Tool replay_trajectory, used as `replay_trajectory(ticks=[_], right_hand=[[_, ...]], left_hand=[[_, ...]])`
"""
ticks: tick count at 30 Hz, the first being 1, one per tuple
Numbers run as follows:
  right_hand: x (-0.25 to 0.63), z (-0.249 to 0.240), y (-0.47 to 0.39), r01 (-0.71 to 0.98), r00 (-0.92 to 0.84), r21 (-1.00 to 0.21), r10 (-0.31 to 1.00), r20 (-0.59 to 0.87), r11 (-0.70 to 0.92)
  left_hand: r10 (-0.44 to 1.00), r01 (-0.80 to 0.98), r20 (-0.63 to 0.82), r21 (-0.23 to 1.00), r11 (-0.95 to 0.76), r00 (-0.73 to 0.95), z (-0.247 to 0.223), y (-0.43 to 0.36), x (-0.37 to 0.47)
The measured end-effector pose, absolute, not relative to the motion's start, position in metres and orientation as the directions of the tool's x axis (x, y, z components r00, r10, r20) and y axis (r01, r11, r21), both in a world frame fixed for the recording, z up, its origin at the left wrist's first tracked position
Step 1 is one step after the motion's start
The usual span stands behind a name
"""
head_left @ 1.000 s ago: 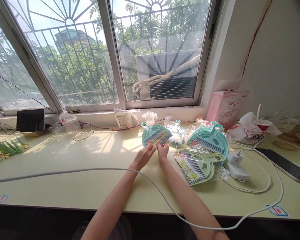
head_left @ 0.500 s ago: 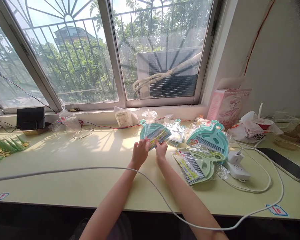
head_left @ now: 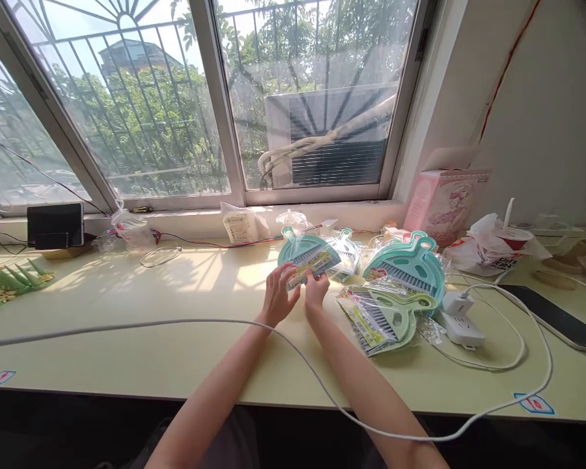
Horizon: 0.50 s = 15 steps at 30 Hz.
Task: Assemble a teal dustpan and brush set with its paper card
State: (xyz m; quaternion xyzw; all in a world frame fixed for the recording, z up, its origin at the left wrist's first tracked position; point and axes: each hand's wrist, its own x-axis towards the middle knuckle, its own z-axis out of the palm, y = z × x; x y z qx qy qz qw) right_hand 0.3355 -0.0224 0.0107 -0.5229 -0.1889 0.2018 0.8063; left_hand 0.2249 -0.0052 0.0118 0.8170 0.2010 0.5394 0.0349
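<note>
Teal dustpan set (head_left: 308, 256) held tilted just above the desk (head_left: 127, 326), toward its back edge, near the window (head_left: 215, 98). Left hand (head_left: 279, 294) and right hand (head_left: 316, 288) close together, pinching its near edge. More sets (head_left: 395, 293) stacked just right; white cable (head_left: 127, 324) across the front.

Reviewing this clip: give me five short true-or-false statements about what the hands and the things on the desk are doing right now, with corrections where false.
1. Both hands grip one teal dustpan set. True: the left hand and right hand hold the teal mini dustpan-and-brush set by its near edge.
2. The held set lies flat on the desk. False: its near edge is lifted in the fingers.
3. More packaged sets lie to the right of the hands. True: a pile of packaged dustpan sets lies there.
4. The pink carton stands at the far left. False: it stands at the right, by the wall.
5. A white cable crosses over the forearms. True.
</note>
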Motion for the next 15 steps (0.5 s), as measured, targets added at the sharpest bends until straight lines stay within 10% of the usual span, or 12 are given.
replay_trajectory(ticks=[4,8,15], right_hand=[[0.327,0.017,-0.024,-0.279,0.787,-0.864,0.615,0.043,0.419],[0.318,0.018,-0.024,-0.415,0.690,-0.798,0.723,0.037,0.437],[0.330,0.022,-0.028,-0.396,0.665,-0.794,0.740,0.098,0.461]], left_hand=[[0.896,-0.189,0.444,0.880,-0.436,0.003,0.019,0.004,0.227],[0.905,-0.481,0.150,0.874,0.067,0.398,0.023,0.018,0.221],[0.867,-0.453,0.083,0.875,0.172,0.491,0.016,0.008,0.230]])
